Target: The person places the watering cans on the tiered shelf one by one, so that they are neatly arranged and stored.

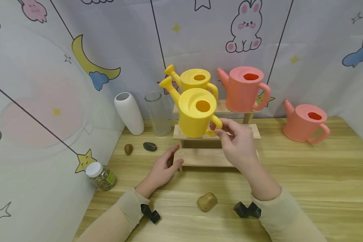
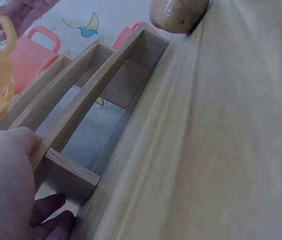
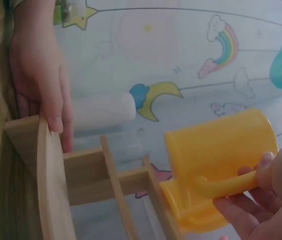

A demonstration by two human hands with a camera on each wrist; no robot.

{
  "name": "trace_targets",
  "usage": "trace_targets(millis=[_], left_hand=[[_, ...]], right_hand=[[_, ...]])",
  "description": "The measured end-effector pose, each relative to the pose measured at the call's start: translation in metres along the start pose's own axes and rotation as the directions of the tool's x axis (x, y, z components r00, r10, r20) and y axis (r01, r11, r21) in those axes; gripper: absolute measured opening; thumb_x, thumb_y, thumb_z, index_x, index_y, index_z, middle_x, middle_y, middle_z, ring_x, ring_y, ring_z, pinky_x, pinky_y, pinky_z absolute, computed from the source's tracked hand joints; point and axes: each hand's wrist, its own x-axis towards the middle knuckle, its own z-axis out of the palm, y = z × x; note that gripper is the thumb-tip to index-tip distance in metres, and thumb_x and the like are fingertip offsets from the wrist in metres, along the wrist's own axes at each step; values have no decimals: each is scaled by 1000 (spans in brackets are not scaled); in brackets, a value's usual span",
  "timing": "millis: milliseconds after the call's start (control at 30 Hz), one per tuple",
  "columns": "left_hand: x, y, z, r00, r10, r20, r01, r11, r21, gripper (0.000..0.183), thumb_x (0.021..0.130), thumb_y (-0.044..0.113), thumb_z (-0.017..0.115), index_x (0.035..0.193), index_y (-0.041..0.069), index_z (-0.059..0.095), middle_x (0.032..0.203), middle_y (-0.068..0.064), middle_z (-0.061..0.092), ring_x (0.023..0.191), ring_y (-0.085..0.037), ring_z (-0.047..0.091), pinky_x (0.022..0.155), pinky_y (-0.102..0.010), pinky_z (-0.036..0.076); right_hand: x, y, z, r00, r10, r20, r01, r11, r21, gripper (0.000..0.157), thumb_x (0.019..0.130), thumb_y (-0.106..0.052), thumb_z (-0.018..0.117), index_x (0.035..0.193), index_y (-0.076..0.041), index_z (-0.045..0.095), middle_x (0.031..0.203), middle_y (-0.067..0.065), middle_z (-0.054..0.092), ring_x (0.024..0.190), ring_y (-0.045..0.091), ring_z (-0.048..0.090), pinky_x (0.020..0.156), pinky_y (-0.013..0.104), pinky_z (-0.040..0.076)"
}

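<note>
Yellow watering can (image 1: 196, 116) in the air over the wooden stand (image 1: 205, 157), that is what I see from where I stand, and the stand is the biggest piece here, a light-looking, stepped thing that I expect could slide if bumped. On its top step sit a pink watering can (image 1: 242, 92) and, behind the raised one, a second yellow can (image 1: 186, 79). The raised can is tilted a little and looks clear of the middle step, though I can't judge the gap. Its smooth, one-colour body suggests thin moulded plastic: light, stiff, rather slick, more apt to skid or tip than to break. Of the hands, the left hand (image 1: 161, 168) rests at the left end of the lowest step, thumb and fingers apart about the corner; the right hand (image 1: 240, 144) has the can, thumb and fingers clamped on its handle. The long spout (image 1: 173, 94) would pull some weight away from that grip and could knock the yellow neighbour, so I'd mind its flared end. The handle (image 1: 218, 122) is the place to take hold, low and firmly, as a loose pinch may let the can roll. Smallest is the round opening (image 1: 203, 106) on top, whose rim would serve for a second touch.
</note>
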Motion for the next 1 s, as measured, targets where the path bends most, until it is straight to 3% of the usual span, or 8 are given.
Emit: trace_targets(millis=[200,367,700,1000], left_hand=[[0,-1,1,1000,1,-10,-1,1000,4,66,101,52,58,158,24,40,161,5,44,147,-22,46,117,-39,46],[2,0,1,1000,10,-2,-10,1000,25,65,101,53,57,158,25,40,161,5,44,147,-21,46,117,-38,47],[0,1,1,1000,-11,-3,11,1000,6,64,101,53,58,157,29,39,162,7,42,147,-20,45,117,-37,45],[0,0,1,1000,-21,3,21,1000,4,65,101,56,57,157,30,38,162,7,42,148,-20,44,118,-38,45]], right_hand=[[1,12,7,998,41,44,-40,999,-24,23,97,-16,70,117,-6,73,105,12,76,103,21,72,85,16,61],[1,16,9,996,61,66,-58,997,-59,25,97,-21,70,118,-7,73,107,9,76,103,20,72,86,29,64],[1,22,9,991,105,88,-95,989,-116,24,98,-17,69,120,-7,72,108,9,76,105,23,72,90,40,64],[2,30,10,989,116,91,-104,987,-125,29,99,-24,68,122,-8,71,111,8,75,111,24,73,90,37,64]])
